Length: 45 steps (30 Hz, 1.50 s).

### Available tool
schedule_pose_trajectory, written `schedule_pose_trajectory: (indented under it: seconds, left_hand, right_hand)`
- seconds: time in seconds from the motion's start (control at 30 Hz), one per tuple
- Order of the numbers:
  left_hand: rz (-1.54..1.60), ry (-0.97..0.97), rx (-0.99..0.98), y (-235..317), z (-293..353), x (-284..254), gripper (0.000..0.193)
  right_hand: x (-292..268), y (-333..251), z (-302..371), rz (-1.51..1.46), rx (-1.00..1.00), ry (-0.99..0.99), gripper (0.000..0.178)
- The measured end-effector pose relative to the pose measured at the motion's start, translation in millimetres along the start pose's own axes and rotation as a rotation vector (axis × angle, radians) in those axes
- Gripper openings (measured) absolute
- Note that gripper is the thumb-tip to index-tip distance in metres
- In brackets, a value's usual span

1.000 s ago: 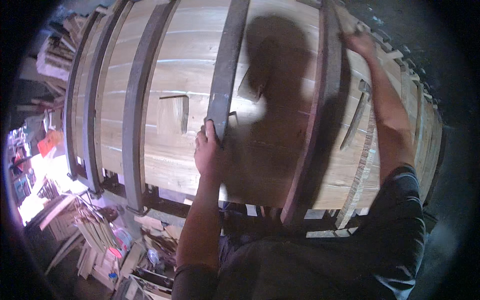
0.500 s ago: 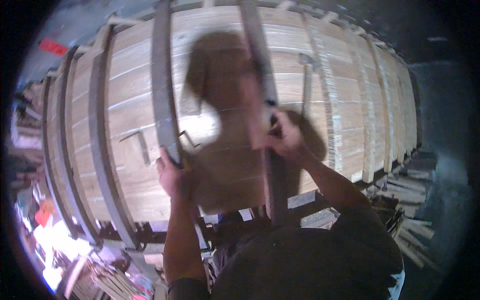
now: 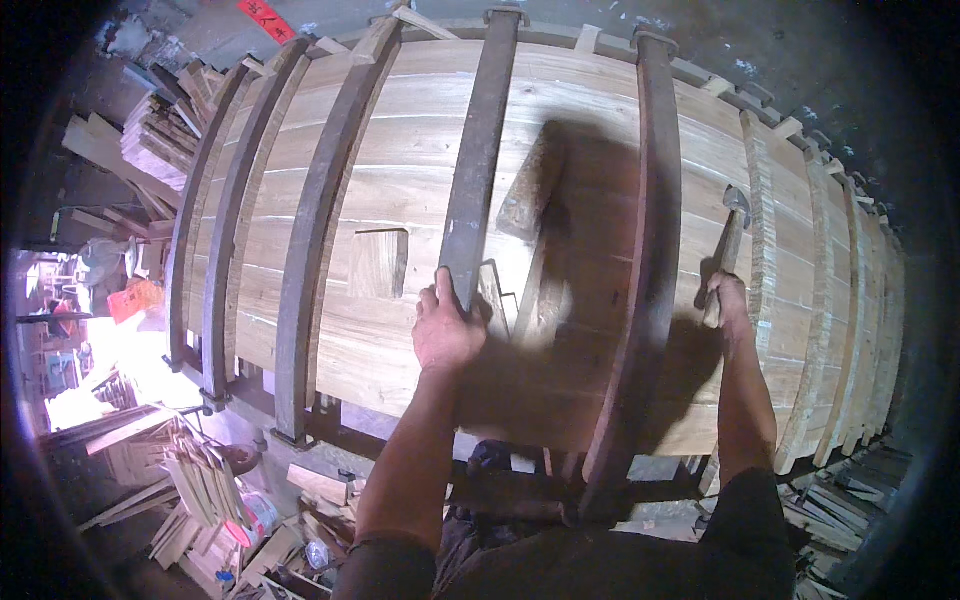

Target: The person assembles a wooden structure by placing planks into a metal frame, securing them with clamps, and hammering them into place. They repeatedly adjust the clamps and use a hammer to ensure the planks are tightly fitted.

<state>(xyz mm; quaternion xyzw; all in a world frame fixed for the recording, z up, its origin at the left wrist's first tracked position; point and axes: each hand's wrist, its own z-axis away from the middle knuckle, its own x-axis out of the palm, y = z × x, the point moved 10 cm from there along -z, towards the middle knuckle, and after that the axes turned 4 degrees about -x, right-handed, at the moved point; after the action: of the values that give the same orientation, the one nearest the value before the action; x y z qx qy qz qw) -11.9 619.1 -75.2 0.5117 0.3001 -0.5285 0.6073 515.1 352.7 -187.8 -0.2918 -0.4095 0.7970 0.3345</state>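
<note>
Left hand: your left hand (image 3: 450, 328) lies over the near part of a dark bar (image 3: 480, 170), fingers partly curled and one stretched along it; you cannot tell from this view whether it grips.
Right hand: your right hand (image 3: 733, 296) is closed around the near end of the hammer's handle.
Hammer: the hammer (image 3: 734, 232) is on the right, its head pointing far, between another dark bar (image 3: 657, 180) and a pale wood strip (image 3: 762, 230); whether it rests on the boards or is lifted, you cannot tell.
Panel: the wide panel (image 3: 410, 190) of pale boards spreads in front of you, the bars crossing it from near to far.
On the panel: a square wood piece (image 3: 378, 263) is left of your left hand; a chunky wood block (image 3: 527, 190) is between the two bars, partly in shadow.
Near left: loose wood pieces (image 3: 200, 480) are piled beside the panel.
Far left: a red paper (image 3: 265, 17) shows beyond the panel.
</note>
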Motion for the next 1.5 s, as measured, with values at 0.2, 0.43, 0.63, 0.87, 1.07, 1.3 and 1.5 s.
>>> schedule_pose_trajectory:
  seconds: [0.2,0.43,0.63,0.87,1.07,1.3,1.5]
  left_hand:
    - [0.042,0.061,0.001,-3.6,7.1,-9.7,0.076]
    - [0.082,0.019,0.025,-3.1,22.5,-13.9,0.079]
    - [0.401,0.049,0.234,-81.3,66.4,4.8,0.073]
    - [0.726,0.346,0.062,-296.2,351.4,-78.6,0.048]
    - [0.831,0.417,-0.256,-424.5,486.2,-75.8,0.038]
    - [0.671,0.266,-0.164,-545.2,497.4,-60.4,0.026]
    - [0.817,0.321,-0.454,-791.6,480.2,-8.0,0.026]
  right_hand:
    - [-0.6,-2.0,146.3,-0.113,0.024,-0.029,0.012]
    - [-5.3,30.5,438.9,-0.023,-0.225,0.0,0.033]
    - [59.4,63.6,569.8,-0.288,0.162,-0.36,0.029]
    - [77.0,21.5,577.1,-0.303,0.006,-0.12,0.021]
    - [236.8,52.5,576.9,-0.246,0.155,-0.334,0.014]
    - [322.2,71.0,607.2,-0.205,0.134,-0.571,0.026]
    - [400.5,92.5,564.1,-0.391,0.168,-0.248,0.004]
